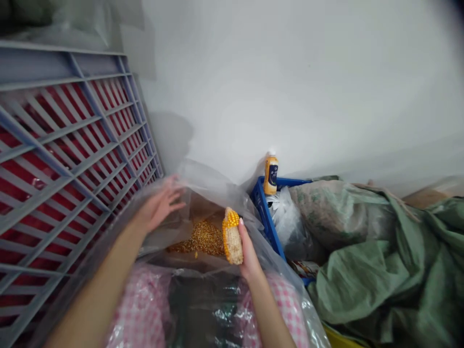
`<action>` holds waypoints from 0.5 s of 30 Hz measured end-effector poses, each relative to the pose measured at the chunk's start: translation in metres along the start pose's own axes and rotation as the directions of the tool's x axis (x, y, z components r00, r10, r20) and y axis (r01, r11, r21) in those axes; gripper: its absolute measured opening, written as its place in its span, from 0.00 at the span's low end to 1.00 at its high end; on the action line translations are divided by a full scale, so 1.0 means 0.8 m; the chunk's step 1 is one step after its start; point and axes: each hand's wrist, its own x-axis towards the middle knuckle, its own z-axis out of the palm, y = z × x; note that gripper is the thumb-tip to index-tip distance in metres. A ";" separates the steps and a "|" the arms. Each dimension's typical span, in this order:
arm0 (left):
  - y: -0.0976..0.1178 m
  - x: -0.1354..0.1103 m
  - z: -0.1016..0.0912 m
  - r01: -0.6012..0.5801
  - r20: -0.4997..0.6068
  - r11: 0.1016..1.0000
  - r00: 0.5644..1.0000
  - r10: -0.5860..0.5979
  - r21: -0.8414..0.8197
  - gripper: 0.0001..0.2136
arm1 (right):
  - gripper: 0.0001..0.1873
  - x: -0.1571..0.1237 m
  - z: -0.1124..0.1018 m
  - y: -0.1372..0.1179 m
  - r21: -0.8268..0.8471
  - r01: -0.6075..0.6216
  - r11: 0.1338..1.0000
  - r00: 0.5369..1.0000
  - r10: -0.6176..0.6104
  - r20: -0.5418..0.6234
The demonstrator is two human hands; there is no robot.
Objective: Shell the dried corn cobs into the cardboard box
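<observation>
Yellow corn cob (233,237): partly bare, gripped in my right hand's (247,253) fingers above loose kernels (206,238).
Left hand (163,203): fingers spread, holding nothing.
Clear plastic bag (208,178): its slack rim could sag, I judge, spilling kernels; a loosened grip would drop the cob.

The corn cob (234,239) is in the right hand (247,251), almost upright, its top leaning slightly left. Yellow grains remain on its upper end and along its left side; the other visible part is bare and pale. Below it, loose golden corn grains (203,237) lie in a heap inside a clear plastic bag (213,180), whose mouth is wide open.
</observation>
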 end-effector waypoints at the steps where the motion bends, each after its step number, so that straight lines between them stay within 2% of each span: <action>1: 0.021 0.014 -0.001 -0.089 -0.177 0.995 0.981 0.079 -0.049 0.10 | 0.27 -0.002 -0.001 0.000 -0.006 -0.001 1.000 1.000 0.001 0.017; 2: 0.041 0.029 0.000 -0.135 -0.246 0.989 0.962 0.116 -0.062 0.08 | 0.27 -0.004 -0.001 0.000 -0.012 -0.004 1.000 0.999 0.004 0.032; 4: 0.070 0.055 0.007 -0.158 -0.302 0.980 0.947 0.115 -0.122 0.11 | 0.26 -0.008 -0.003 0.000 -0.029 -0.014 0.999 0.998 0.016 0.055; 6: 0.079 0.066 0.021 -0.152 -0.345 0.980 0.933 0.099 -0.130 0.12 | 0.26 -0.010 -0.004 0.001 -0.059 -0.004 0.998 0.997 0.009 0.080; 7: 0.075 0.065 0.031 -0.129 -0.359 0.984 0.930 0.077 -0.124 0.11 | 0.26 -0.010 -0.004 0.002 -0.081 0.012 0.997 0.995 -0.004 0.099; 9: 0.048 0.050 0.050 -0.086 -0.398 0.993 0.916 0.045 -0.084 0.06 | 0.25 -0.009 -0.004 0.003 -0.129 0.055 0.990 0.990 -0.037 0.137; 12: -0.022 0.011 0.071 -0.144 -0.442 0.990 0.888 0.126 -0.007 0.05 | 0.26 -0.007 -0.001 0.004 -0.203 0.093 0.975 0.986 -0.062 0.153; 13: -0.046 -0.002 0.075 -0.129 -0.419 0.992 0.899 0.123 0.014 0.07 | 0.26 -0.007 0.000 0.004 -0.222 0.095 0.970 0.987 -0.062 0.150; 14: -0.068 -0.013 0.076 -0.079 -0.265 0.996 0.960 0.087 0.042 0.11 | 0.26 -0.008 0.002 0.005 -0.241 0.096 0.966 0.987 -0.061 0.149; 15: -0.087 -0.021 0.077 0.016 -0.098 0.999 0.995 -0.011 0.052 0.16 | 0.26 -0.009 0.005 0.005 -0.257 0.097 0.962 0.987 -0.060 0.149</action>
